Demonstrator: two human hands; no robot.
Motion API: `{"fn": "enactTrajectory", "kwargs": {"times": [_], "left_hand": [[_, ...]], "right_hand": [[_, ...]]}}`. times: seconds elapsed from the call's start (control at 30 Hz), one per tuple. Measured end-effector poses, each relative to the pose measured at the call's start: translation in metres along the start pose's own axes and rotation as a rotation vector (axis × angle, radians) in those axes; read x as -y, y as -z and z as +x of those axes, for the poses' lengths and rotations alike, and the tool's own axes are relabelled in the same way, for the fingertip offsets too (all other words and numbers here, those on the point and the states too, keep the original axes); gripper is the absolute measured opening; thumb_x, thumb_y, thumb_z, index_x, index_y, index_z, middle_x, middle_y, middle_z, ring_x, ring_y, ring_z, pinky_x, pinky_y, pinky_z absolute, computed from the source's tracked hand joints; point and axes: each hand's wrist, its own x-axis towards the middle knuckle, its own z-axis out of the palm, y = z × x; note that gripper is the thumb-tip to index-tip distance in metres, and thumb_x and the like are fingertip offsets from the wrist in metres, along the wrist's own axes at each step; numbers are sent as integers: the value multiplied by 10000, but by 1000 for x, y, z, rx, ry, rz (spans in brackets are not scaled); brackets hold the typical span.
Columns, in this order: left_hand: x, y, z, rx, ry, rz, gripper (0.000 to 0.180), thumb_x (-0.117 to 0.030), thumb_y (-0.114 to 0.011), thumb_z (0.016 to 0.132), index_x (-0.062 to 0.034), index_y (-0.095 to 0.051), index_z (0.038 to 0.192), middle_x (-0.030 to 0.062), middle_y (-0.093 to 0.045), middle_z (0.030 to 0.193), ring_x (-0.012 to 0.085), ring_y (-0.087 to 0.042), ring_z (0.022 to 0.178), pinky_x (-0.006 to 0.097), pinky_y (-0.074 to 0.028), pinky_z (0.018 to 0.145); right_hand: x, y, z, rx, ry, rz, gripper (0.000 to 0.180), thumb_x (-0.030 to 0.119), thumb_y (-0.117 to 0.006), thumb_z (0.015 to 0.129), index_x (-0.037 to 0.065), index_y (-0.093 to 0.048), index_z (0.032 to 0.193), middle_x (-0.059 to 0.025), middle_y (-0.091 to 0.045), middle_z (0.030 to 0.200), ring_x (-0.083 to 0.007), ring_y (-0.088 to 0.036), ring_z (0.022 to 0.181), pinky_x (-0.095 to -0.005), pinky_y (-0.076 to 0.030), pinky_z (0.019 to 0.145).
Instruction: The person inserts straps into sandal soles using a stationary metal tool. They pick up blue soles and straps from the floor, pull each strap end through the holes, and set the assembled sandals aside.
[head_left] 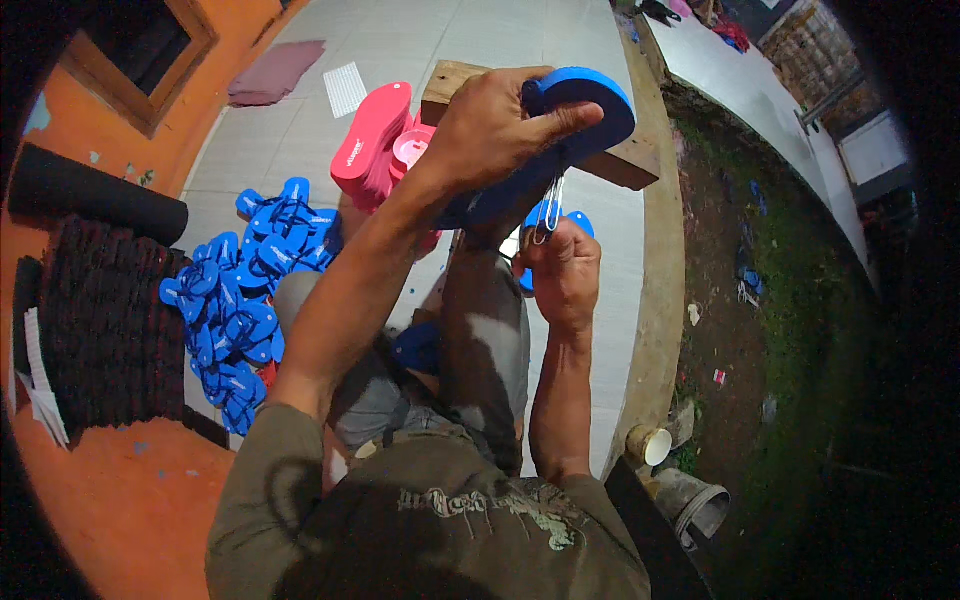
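Raised in front of me, a blue flip-flop sole (590, 95) is gripped by my left hand (495, 125), its thumb pressed across the face. Below the sole, my right hand (568, 275) is closed on a bent metal wire tool (550, 208), whose shiny loops point up towards the sole's underside. Whether the wire tool goes into the sole cannot be made out. Part of another blue flip-flop (580, 224) shows behind my right hand. A stack of pink soles (372, 150) lies beyond my left forearm, with a round pink container (410, 148) beside it.
A heap of blue flip-flops (250, 290) covers the tiles at left. Near it are stacked dark sheets (110, 320) and a black roll (95, 195). A wooden block (625, 165) sits ahead. The tiled floor's edge drops to soil at right, by a white bucket (690, 505).
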Motion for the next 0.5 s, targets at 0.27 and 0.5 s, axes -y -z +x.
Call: {"fn": "enactTrajectory", "kwargs": {"times": [0.27,0.5], "left_hand": [[-7,-3,-43,-60,166,-385,337,-346,-575,827,-13,-600,876,-13,-589,748,47,-510,676,204,-419,578],[-5,-12,-43,-168,155,-327,315,-336,-574,832,-21,-575,847,-3,-567,712,46,-484,626,210,-381,519]], "right_hand": [[40,-28,-4,-447,161,-620,292,278,-555,851,-9,-559,903,-57,-581,793,-110,-540,725,-250,-442,672],[54,-45,27,-394,226,-646,328,311,-476,892,-9,-534,933,-47,-565,800,-86,-474,727,-230,-397,659]]}}
